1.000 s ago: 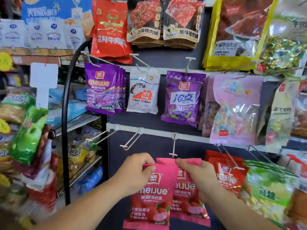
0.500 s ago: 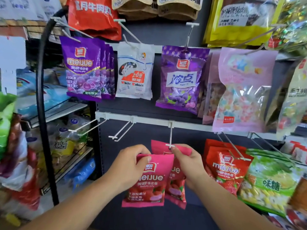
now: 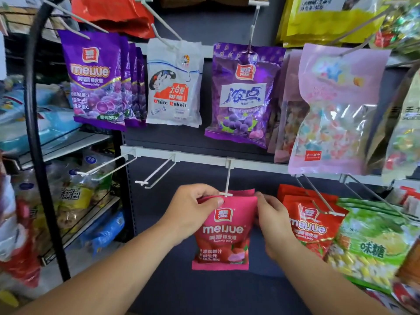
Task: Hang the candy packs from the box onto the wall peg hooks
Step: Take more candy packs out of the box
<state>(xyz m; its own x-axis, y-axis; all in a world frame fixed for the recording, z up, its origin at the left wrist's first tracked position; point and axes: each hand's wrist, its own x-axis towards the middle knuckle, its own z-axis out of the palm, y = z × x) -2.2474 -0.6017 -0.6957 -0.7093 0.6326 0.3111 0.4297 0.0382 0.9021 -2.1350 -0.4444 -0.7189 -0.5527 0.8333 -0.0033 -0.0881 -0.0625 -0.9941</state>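
Observation:
A pink Meijue candy pack [image 3: 223, 233] hangs in front of me at the tip of a white peg hook [image 3: 228, 178] on the lower rail. Another pink pack [image 3: 246, 192] sits right behind it, only its top edge showing. My left hand [image 3: 193, 210] pinches the front pack's upper left corner by the hook tip. My right hand [image 3: 271, 214] grips the packs' right edge. The box is out of view.
Two empty peg hooks [image 3: 156, 173] stick out left of the packs. Red Meijue packs [image 3: 311, 226] and green candy packs [image 3: 372, 244] hang to the right. Purple packs [image 3: 95, 80], a White Rabbit bag [image 3: 173, 85] and pink bags fill the row above. A black wire rack [image 3: 36, 155] stands at left.
Both hands lifted the two pink packs up to the hook tip and brought them together, one behind the other. The view moved closer and lower.

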